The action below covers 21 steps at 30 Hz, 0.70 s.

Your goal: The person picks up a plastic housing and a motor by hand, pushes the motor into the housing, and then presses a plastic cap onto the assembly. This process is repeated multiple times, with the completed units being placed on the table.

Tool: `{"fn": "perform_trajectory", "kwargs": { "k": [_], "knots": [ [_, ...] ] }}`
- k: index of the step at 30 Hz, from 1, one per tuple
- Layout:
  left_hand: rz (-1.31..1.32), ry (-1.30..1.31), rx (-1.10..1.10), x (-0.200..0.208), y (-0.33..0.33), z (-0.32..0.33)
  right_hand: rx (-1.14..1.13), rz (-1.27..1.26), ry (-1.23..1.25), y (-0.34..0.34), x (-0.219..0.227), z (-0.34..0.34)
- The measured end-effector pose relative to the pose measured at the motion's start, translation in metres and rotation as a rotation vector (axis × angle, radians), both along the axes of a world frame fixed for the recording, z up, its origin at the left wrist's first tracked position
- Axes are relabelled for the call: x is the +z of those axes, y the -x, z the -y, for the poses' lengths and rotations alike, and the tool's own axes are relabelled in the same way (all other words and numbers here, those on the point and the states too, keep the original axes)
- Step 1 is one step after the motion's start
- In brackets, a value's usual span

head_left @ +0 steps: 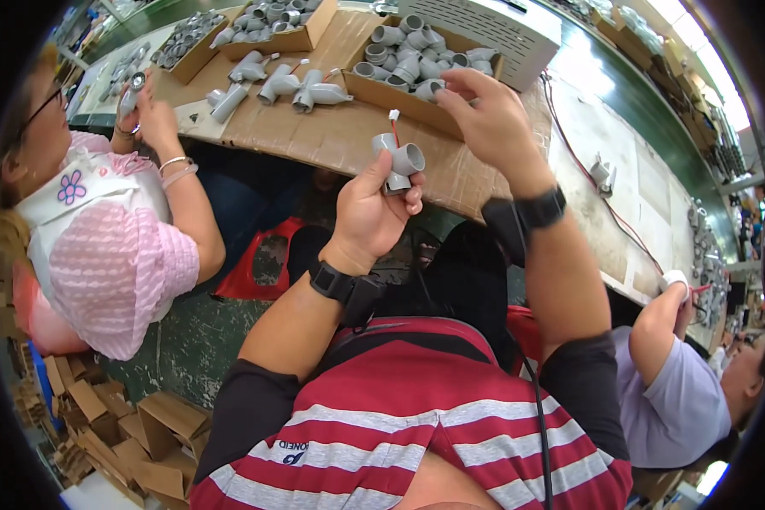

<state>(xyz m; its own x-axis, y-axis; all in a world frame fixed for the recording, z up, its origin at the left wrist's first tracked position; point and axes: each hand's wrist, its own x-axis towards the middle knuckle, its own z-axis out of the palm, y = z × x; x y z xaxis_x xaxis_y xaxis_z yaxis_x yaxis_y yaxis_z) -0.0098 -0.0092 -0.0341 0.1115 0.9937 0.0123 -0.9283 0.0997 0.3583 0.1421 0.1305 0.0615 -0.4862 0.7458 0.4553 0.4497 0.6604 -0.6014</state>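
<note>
Left hand (371,211) pinches grey branched plastic fitting (401,161), seemingly keeping thin red wire (396,132) clear; right hand (500,126) half-curled at brown cardboard box (399,103), grip unclear.

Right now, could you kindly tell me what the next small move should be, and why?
Probably the right hand should lift the nearest grey piece from the box: its thumb and fingers are at that piece, while the left hand holds up a fitting.
</note>
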Motion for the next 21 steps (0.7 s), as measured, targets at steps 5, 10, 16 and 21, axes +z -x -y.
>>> {"fn": "perform_trajectory", "kwargs": {
  "k": [5, 10, 16, 21],
  "knots": [
    [-0.206, 0.044, 0.139, 0.01, 0.017, 0.016, -0.116, 0.438, -0.167, 0.042, -0.002, -0.041],
    [-0.26, 0.073, 0.194, 0.003, 0.023, 0.019, -0.078, 0.059, 0.085, 0.024, -0.018, -0.054],
    [-0.299, 0.092, 0.224, 0.01, 0.022, 0.009, 0.046, 0.26, -0.007, 0.037, -0.002, -0.029],
    [-0.307, 0.054, 0.232, 0.017, 0.019, 0.005, 0.096, 0.385, 0.013, 0.036, 0.021, -0.036]
  ]
}}
